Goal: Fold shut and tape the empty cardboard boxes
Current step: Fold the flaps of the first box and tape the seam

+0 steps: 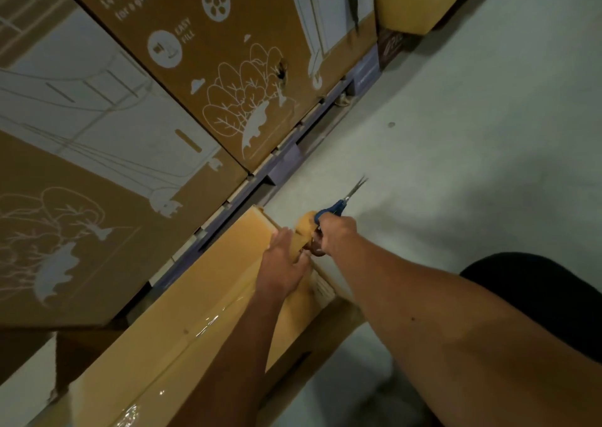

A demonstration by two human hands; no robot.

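A long plain cardboard box (208, 303) lies in front of me with a strip of clear shiny tape (202, 325) running along its closed top seam. At the box's far end my left hand (283, 263) rests on the top, fingers laid over the tape where it goes over the edge. Just beyond that end my right hand (335, 234) grips blue-handled scissors (342, 202), blades pointing away and up. A brown tape roll (308, 228) shows between the two hands; which hand holds it is hidden.
Large printed cartons (136, 127) stand stacked on a pallet (283, 162) along the left, close to the box's far side. Grey concrete floor (472, 140) lies to the right. A dark rounded object (547, 296) sits at the right edge behind my forearm.
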